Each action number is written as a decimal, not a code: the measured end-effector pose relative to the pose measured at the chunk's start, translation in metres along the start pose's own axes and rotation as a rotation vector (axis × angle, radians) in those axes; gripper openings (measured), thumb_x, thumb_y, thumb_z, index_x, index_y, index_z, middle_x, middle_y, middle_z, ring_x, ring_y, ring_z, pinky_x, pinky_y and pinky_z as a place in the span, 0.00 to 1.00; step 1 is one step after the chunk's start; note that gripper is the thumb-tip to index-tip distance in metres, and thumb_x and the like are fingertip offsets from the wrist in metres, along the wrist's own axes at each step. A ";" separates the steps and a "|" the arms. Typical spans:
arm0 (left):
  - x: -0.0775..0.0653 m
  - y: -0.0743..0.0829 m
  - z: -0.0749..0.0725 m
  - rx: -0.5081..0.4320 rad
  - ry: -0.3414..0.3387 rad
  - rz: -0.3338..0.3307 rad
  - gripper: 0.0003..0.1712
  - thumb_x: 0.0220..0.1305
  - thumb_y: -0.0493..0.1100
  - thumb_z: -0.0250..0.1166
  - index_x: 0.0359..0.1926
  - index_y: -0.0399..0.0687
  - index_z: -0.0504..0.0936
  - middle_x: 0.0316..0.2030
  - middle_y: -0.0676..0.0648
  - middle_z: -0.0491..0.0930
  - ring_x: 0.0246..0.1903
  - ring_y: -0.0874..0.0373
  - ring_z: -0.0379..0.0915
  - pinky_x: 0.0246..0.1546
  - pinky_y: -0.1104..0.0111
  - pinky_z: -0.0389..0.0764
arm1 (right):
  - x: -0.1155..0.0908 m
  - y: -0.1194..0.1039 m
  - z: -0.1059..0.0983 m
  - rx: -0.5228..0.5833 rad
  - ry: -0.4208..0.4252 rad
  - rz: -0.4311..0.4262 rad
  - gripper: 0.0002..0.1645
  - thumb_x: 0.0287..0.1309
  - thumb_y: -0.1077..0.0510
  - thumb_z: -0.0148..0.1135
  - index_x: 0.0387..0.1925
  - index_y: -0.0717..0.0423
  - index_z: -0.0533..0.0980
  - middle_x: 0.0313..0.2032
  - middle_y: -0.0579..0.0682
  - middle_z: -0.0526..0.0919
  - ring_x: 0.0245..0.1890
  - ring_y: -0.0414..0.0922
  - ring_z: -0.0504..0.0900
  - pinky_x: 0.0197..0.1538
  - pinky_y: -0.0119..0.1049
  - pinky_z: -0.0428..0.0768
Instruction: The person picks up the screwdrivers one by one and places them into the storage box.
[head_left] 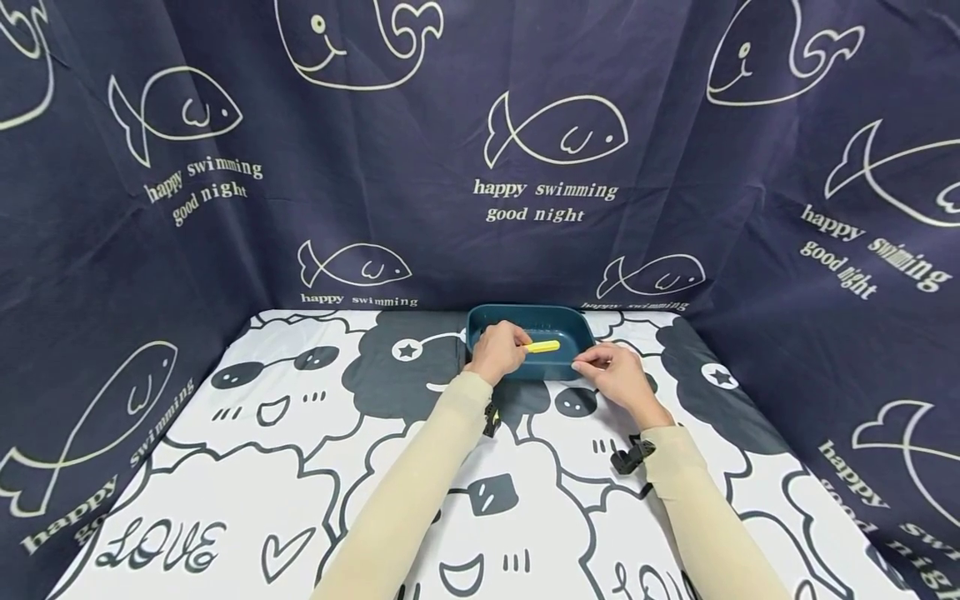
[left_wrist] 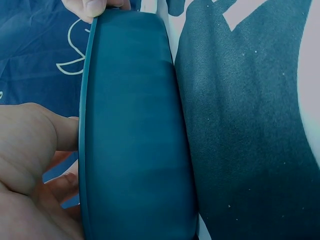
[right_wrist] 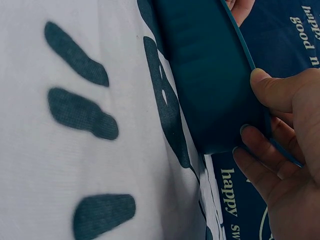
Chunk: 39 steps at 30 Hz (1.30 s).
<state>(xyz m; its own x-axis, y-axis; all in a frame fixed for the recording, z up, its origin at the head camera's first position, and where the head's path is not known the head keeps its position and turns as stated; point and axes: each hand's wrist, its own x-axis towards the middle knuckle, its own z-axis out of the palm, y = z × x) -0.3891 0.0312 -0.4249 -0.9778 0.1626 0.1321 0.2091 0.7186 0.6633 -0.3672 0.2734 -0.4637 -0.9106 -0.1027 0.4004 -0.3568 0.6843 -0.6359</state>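
Observation:
A dark teal rectangular basin (head_left: 551, 317) sits at the back of the cloth-covered table. My left hand (head_left: 498, 352) reaches over its near left side and holds a slim yellow stick-like object (head_left: 543, 346) whose free end points right, above the basin's floor. The left wrist view shows this hand (left_wrist: 30, 155) behind the basin wall (left_wrist: 135, 120), which hides the yellow object there. With thumb and fingers, my right hand (head_left: 617, 375) pinches the basin's near right rim. In the right wrist view, the right thumb (right_wrist: 272, 90) lies on that rim while other fingers reach round the corner.
A white cloth with dark cartoon drawings (head_left: 262, 475) covers the table. Dark blue printed curtains (head_left: 420, 192) hang close behind the basin and along both sides. Black wrist mounts (head_left: 633, 457) sit on the sleeves.

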 end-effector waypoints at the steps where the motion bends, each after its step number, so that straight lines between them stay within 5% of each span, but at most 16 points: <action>1: 0.000 0.000 0.000 0.001 0.002 0.001 0.10 0.69 0.41 0.70 0.49 0.53 0.91 0.42 0.52 0.88 0.37 0.57 0.82 0.39 0.62 0.82 | 0.000 0.000 0.000 0.003 0.000 -0.001 0.04 0.57 0.55 0.78 0.33 0.48 0.89 0.36 0.47 0.88 0.33 0.43 0.81 0.36 0.31 0.77; 16: 0.000 0.001 -0.010 -0.015 0.114 0.028 0.11 0.72 0.43 0.64 0.50 0.54 0.91 0.44 0.56 0.89 0.40 0.57 0.83 0.43 0.61 0.82 | 0.000 -0.004 0.003 0.013 0.011 -0.021 0.03 0.57 0.55 0.78 0.33 0.48 0.89 0.35 0.47 0.88 0.33 0.43 0.82 0.35 0.30 0.77; 25: -0.005 -0.004 -0.033 -0.024 0.158 0.042 0.12 0.73 0.45 0.63 0.51 0.55 0.90 0.46 0.56 0.89 0.44 0.57 0.84 0.47 0.60 0.83 | 0.000 -0.001 0.004 0.001 0.022 -0.025 0.03 0.57 0.55 0.78 0.32 0.48 0.89 0.35 0.46 0.88 0.33 0.41 0.81 0.36 0.30 0.78; 39: -0.020 -0.045 -0.072 0.003 0.241 0.036 0.13 0.70 0.46 0.63 0.50 0.55 0.90 0.46 0.54 0.89 0.46 0.53 0.85 0.49 0.57 0.82 | 0.000 0.000 0.000 -0.029 -0.009 -0.017 0.02 0.59 0.56 0.77 0.34 0.49 0.89 0.38 0.47 0.88 0.38 0.44 0.84 0.42 0.34 0.81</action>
<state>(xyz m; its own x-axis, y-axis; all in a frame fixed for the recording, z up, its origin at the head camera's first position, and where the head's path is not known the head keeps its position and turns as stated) -0.3800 -0.0534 -0.4044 -0.9444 0.0228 0.3279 0.2440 0.7170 0.6529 -0.3668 0.2734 -0.4633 -0.9062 -0.1211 0.4052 -0.3665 0.7029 -0.6095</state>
